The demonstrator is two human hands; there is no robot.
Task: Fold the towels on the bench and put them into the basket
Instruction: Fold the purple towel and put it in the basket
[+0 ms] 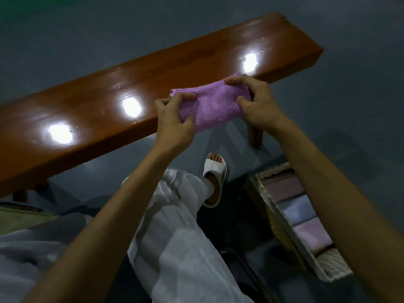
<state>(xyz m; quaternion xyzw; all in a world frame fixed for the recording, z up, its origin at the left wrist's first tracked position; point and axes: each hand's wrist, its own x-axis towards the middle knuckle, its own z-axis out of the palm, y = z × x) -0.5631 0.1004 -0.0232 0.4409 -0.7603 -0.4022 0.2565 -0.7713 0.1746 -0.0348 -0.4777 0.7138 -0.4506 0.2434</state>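
Both hands gripped a folded purple towel (pixel 209 106) over the bench (pixel 109 92) edge: left hand (pixel 175 121) pinched its left end, right hand (pixel 255 101) its right. The basket (pixel 262 193) sat at 4 o'clock.

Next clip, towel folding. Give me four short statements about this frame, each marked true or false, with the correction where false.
1. The left hand and the right hand both have a grip on the purple towel. True.
2. The basket is empty. False: it already holds a row of folded towels.
3. The basket stands on the bench. False: it is down on the floor, on the person's right, near the bench end.
4. The one foot in view wears a white slipper. True.
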